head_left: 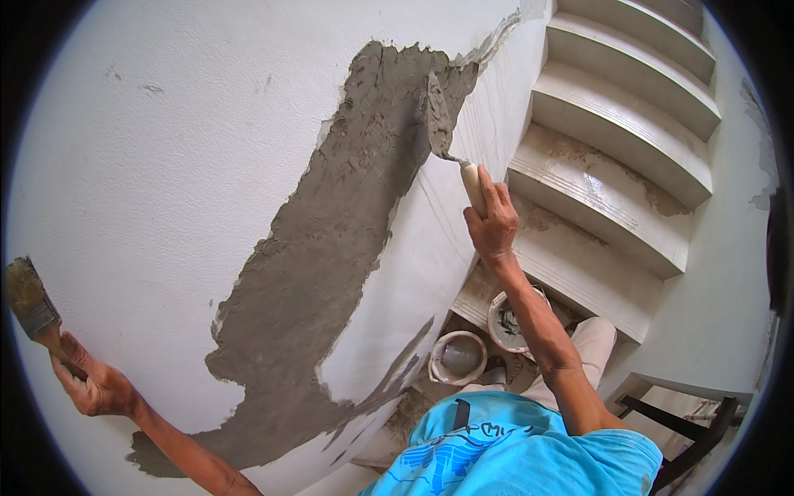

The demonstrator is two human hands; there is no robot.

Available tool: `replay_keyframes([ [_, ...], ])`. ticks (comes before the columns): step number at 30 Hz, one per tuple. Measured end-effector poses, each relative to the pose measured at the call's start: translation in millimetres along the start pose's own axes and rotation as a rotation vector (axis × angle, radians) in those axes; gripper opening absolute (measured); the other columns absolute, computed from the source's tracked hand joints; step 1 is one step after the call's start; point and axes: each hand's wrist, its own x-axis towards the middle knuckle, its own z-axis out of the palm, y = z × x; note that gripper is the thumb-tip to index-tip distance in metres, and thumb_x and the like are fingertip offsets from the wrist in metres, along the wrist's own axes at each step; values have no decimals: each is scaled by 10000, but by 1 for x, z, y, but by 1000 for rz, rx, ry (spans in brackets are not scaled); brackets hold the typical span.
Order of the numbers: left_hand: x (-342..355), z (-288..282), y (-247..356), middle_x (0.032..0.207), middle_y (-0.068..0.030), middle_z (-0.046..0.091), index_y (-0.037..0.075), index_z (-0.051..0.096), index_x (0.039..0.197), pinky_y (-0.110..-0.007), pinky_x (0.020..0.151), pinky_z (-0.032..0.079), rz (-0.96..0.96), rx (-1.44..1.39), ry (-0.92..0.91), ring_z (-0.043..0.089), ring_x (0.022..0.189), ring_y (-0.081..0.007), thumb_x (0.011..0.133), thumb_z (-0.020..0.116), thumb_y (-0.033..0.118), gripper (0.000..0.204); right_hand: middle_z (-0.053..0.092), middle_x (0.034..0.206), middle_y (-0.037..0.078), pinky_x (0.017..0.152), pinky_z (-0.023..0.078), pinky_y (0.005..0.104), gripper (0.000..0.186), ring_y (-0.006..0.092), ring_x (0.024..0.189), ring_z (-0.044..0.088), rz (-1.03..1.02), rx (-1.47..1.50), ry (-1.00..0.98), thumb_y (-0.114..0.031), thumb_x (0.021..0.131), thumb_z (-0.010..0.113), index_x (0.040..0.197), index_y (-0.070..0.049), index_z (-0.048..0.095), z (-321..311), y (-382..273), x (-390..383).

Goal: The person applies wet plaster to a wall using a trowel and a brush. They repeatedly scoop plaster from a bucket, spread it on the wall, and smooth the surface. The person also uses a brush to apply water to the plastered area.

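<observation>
My right hand [494,219] is closed round the pale handle of a trowel [439,120]. The trowel's mortar-smeared blade lies against, or very close to, the upper end of a grey mortar patch [318,215] on the white wall [165,165]. That patch is a long, rough band running from upper right down to lower left, wet-looking and ridged. Out at the far left, my left hand [95,384] grips the wooden handle of a paintbrush [33,302], bristles pointing up. The brush is apart from the patch.
Stone stairs [608,169] with stained treads climb at the right. By my feet stand a bucket of greyish water [457,357] and a bucket [506,322] with grey material, partly behind my right arm. A dark railing [703,434] is at lower right.
</observation>
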Motion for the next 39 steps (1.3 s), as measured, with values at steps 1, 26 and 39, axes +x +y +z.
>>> replay_keyframes([
  [1,0,-1,-2,1025,-96,752,-21,712,1109,-260,632,521,-5,11,1,655,707,-114,950,665,396,449,588,951,147,713,532,406,803,313,782,622,6,3,-3,61,658,659,1429,-110,513,7,1,-1],
  [26,-2,1,-2,1055,-105,746,-21,707,1109,-293,800,580,-85,-21,-79,711,909,-174,964,651,207,276,564,935,157,681,516,417,855,336,768,599,-1,37,-101,90,649,675,1456,-104,466,23,-10,-28],
  [39,0,-2,1,1043,-106,750,-21,716,1090,-265,758,567,-31,12,-62,713,874,-160,958,665,228,286,587,945,161,709,522,403,851,326,800,615,21,101,-101,81,631,693,1437,-95,488,7,-24,-19],
])
